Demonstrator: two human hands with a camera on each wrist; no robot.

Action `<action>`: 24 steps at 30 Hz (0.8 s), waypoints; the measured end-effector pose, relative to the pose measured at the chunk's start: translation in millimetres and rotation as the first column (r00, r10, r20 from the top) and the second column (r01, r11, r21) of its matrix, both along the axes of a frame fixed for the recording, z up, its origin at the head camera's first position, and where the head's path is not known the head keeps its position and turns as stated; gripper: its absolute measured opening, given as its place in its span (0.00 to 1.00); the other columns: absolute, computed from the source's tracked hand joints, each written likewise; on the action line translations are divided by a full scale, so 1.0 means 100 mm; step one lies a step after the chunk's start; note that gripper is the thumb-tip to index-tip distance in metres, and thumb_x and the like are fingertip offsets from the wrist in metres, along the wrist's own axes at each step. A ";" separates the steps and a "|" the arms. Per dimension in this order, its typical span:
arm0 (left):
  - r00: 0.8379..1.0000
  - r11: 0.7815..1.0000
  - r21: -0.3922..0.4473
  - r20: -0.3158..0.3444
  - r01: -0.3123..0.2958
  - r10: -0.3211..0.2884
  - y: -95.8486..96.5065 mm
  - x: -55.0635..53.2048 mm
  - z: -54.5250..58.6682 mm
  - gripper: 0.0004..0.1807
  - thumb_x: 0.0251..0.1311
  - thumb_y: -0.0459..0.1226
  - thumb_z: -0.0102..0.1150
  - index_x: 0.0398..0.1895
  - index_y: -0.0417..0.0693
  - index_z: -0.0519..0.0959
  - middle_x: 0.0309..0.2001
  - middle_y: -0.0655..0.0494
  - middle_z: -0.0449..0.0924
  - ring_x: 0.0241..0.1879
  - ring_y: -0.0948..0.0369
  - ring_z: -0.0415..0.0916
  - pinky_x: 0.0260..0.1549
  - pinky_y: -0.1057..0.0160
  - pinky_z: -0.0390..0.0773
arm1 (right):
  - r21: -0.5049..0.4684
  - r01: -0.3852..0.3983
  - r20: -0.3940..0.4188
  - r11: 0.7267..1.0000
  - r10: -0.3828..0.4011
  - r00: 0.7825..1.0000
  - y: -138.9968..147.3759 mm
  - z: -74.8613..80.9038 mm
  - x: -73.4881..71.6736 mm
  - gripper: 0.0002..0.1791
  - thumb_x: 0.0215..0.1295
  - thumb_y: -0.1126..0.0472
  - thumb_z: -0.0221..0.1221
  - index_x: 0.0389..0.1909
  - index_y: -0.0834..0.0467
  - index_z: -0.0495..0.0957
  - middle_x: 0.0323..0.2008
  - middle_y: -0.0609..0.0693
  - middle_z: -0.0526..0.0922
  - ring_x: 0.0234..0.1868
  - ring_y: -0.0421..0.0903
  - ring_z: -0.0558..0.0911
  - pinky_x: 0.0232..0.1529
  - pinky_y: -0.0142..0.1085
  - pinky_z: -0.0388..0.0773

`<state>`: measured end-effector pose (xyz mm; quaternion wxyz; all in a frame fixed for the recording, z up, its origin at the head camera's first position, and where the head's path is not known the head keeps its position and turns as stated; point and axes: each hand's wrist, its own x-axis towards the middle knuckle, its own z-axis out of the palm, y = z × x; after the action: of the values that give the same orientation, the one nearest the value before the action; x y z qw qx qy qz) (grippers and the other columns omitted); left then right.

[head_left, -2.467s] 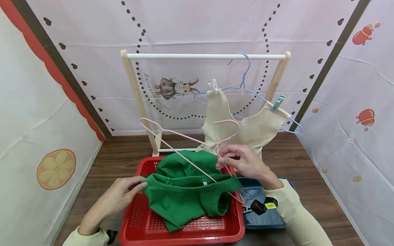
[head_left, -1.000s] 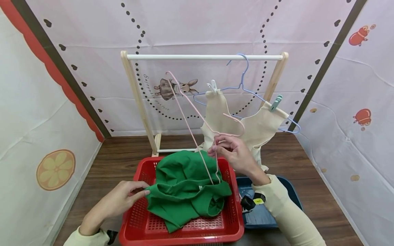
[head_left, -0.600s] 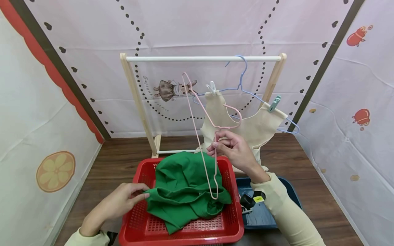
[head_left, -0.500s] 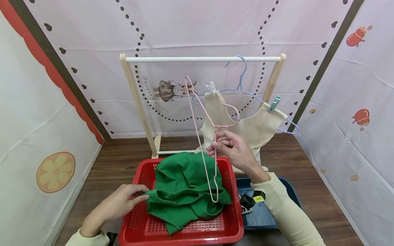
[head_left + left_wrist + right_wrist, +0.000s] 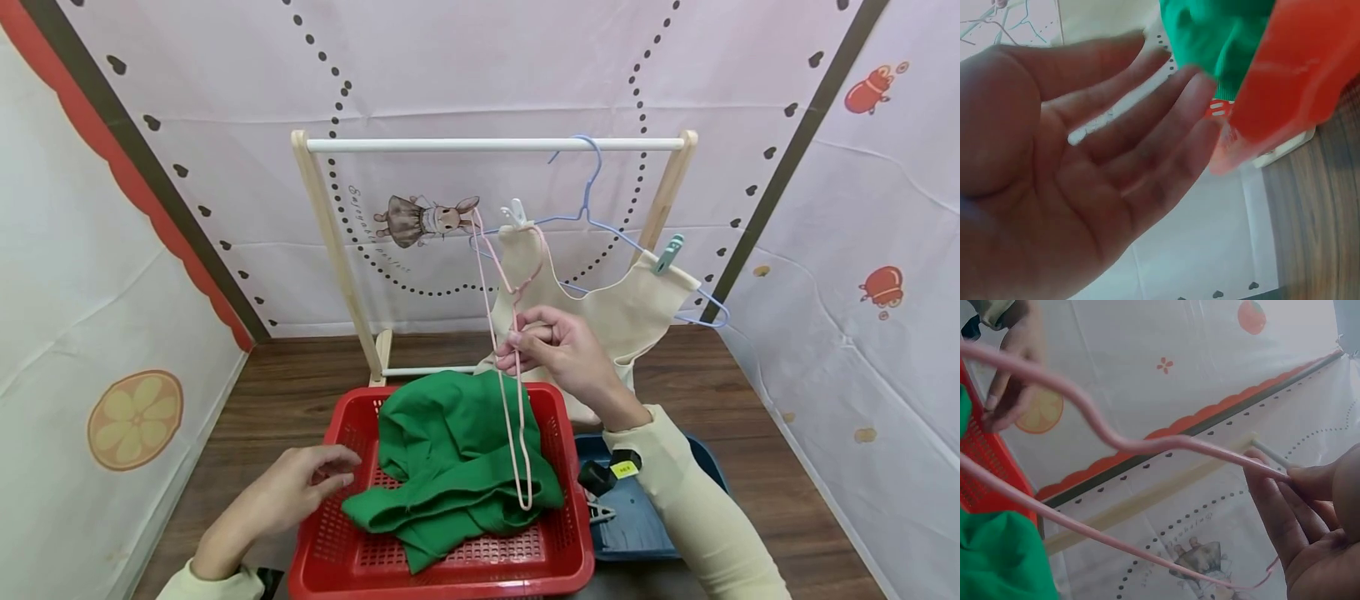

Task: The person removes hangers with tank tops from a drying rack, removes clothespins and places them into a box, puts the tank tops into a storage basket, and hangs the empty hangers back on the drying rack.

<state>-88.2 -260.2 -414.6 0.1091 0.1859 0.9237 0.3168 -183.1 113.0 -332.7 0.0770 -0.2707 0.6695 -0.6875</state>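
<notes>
My right hand [image 5: 558, 354] pinches a pink wire hanger [image 5: 522, 450] near its neck, and the hanger hangs almost edge-on over the basket. Its lower end lies in front of a crumpled green garment [image 5: 450, 425], clear of the neckline. The garment rests in a red plastic basket [image 5: 330, 533]. My left hand [image 5: 300, 487] hovers by the basket's left rim, fingers relaxed and apart from the cloth. In the left wrist view the left palm [image 5: 1085, 194] shows nothing in it. The right wrist view shows the right thumb and fingers [image 5: 1282, 519] pinching the pink wire.
Behind stands a wooden rack with a white rail [image 5: 450, 145]. A blue hanger [image 5: 587, 196] on it carries a cream top [image 5: 600, 317], held by a white clip [image 5: 515, 212] and a green clip [image 5: 668, 254]. A blue tray [image 5: 637, 525] with clips sits right of the basket.
The pink hanger has come out of the green garment's neckline and turned nearly upright. My left hand has let go of the garment's left edge, which has dropped into the basket.
</notes>
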 end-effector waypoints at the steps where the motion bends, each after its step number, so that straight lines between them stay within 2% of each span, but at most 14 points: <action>1: 0.999 0.999 -0.014 -0.033 -0.035 0.034 0.00 0.00 0.00 0.09 0.64 0.33 0.62 0.46 0.46 0.82 0.39 0.59 0.84 0.33 0.70 0.78 0.31 0.68 0.79 | -0.001 -0.001 0.000 1.000 0.001 1.000 -0.01 0.01 0.00 0.10 0.72 0.68 0.56 0.47 0.72 0.71 0.38 0.65 0.86 0.33 0.49 0.89 0.41 0.44 0.84; 3: 0.990 0.994 -0.033 -0.093 -0.106 0.103 0.01 0.00 0.00 0.08 0.64 0.33 0.63 0.45 0.46 0.83 0.36 0.60 0.83 0.31 0.69 0.76 0.29 0.68 0.78 | -0.009 -0.001 -0.003 1.000 0.001 1.000 -0.03 0.04 -0.01 0.09 0.72 0.69 0.55 0.46 0.72 0.71 0.37 0.63 0.87 0.33 0.49 0.89 0.40 0.44 0.84; 6: 0.972 0.981 -0.027 -0.146 -0.190 0.184 0.02 -0.01 -0.03 0.08 0.63 0.33 0.64 0.44 0.44 0.83 0.35 0.59 0.82 0.30 0.67 0.76 0.27 0.68 0.77 | -0.018 0.000 0.002 1.000 0.000 1.000 -0.07 0.08 -0.02 0.07 0.72 0.70 0.54 0.45 0.71 0.72 0.35 0.60 0.87 0.32 0.48 0.89 0.40 0.45 0.84; 9: 0.954 0.972 -0.003 -0.195 -0.234 0.229 0.00 -0.03 -0.06 0.09 0.61 0.32 0.65 0.44 0.42 0.83 0.34 0.57 0.82 0.30 0.65 0.77 0.27 0.68 0.77 | -0.021 0.005 0.016 1.000 -0.005 1.000 -0.09 0.11 -0.04 0.06 0.72 0.69 0.55 0.44 0.70 0.73 0.35 0.58 0.88 0.32 0.49 0.89 0.40 0.46 0.84; 13: 0.937 0.962 0.018 -0.222 -0.271 0.268 -0.03 -0.05 -0.11 0.12 0.61 0.31 0.65 0.48 0.38 0.81 0.36 0.54 0.81 0.33 0.62 0.78 0.29 0.67 0.78 | -0.034 0.005 0.039 0.999 -0.004 0.999 -0.11 0.14 -0.07 0.07 0.71 0.70 0.55 0.44 0.71 0.72 0.35 0.59 0.88 0.32 0.49 0.89 0.40 0.45 0.84; 18: 0.934 0.950 0.005 -0.182 -0.311 0.307 -0.09 -0.09 -0.18 0.19 0.64 0.34 0.64 0.55 0.34 0.76 0.42 0.47 0.80 0.37 0.58 0.78 0.31 0.62 0.79 | -0.049 0.015 0.052 0.999 -0.012 0.999 -0.15 0.18 -0.10 0.08 0.72 0.69 0.55 0.45 0.72 0.72 0.34 0.55 0.88 0.32 0.47 0.89 0.40 0.42 0.84; 21: 0.936 0.944 0.006 -0.128 -0.330 0.328 -0.11 -0.12 -0.24 0.25 0.66 0.38 0.62 0.59 0.31 0.72 0.43 0.44 0.78 0.37 0.58 0.76 0.30 0.61 0.76 | -0.052 0.021 0.059 0.998 -0.018 0.998 -0.17 0.20 -0.12 0.07 0.72 0.69 0.55 0.44 0.70 0.73 0.33 0.53 0.88 0.32 0.47 0.89 0.40 0.42 0.84; 24: 0.937 0.938 0.015 -0.049 -0.345 0.345 -0.13 -0.15 -0.29 0.30 0.68 0.42 0.60 0.64 0.29 0.67 0.42 0.44 0.77 0.35 0.58 0.75 0.28 0.63 0.76 | -0.061 0.025 0.064 0.998 -0.021 0.998 -0.19 0.23 -0.14 0.10 0.72 0.69 0.55 0.45 0.74 0.71 0.32 0.52 0.88 0.31 0.46 0.88 0.39 0.41 0.85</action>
<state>-103.6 -272.7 -443.9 0.0277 0.0294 0.9434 0.3291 -197.3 94.0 -309.9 0.0818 -0.2435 0.6482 -0.7168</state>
